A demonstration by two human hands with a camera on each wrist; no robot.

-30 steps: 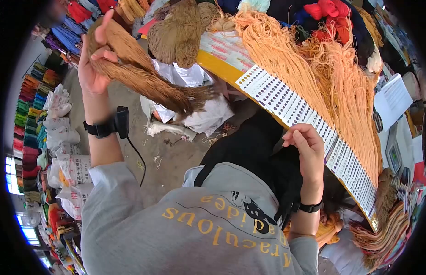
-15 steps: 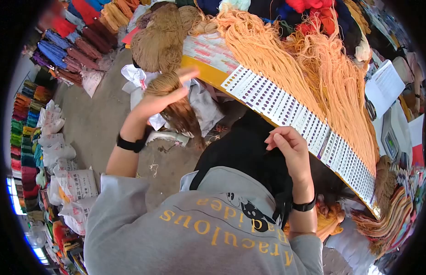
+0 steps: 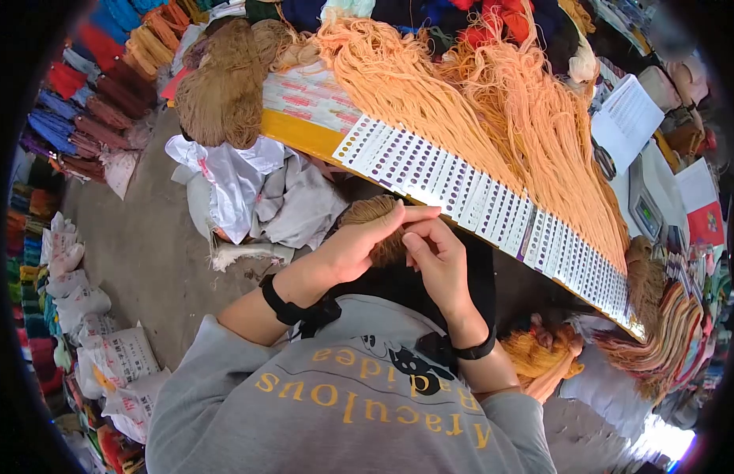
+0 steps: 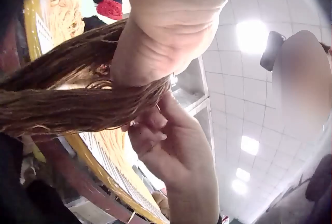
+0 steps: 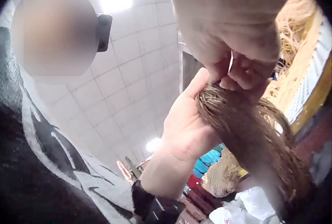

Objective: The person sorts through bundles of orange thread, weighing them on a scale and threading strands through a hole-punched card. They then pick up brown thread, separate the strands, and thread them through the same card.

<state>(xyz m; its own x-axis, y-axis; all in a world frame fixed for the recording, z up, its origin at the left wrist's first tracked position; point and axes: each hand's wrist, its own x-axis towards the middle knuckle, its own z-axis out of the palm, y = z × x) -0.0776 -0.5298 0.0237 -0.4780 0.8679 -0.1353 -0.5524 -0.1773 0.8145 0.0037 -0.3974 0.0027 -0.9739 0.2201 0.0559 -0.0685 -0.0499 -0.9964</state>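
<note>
Brown skein: It is at the centre of the head view, just beyond your body, looped over your left hand; in the left wrist view its strands run toward nine o'clock.
Left hand: Your left hand carries this skein, with the index finger almost straight, pointing near three o'clock, and the thumb apart from the palm; some other fingers are hidden.
Right hand: Your right hand is close against the skein's looped end, its fingers bent and fingertips near the thumb. I cannot tell whether they pinch a strand.
Dotted chart: From your hands, the chart runs from eleven o'clock to nearly four, along the yellow edge of the table.
Peach yarn: The long strands lie on the table at one o'clock, beyond the chart.
Khaki yarn: A thick bundle hangs over the table corner, between ten and eleven o'clock.
White bags: The crumpled bags lie on the floor near ten o'clock.
Orange yarn: The heap is between four and five o'clock.
</note>
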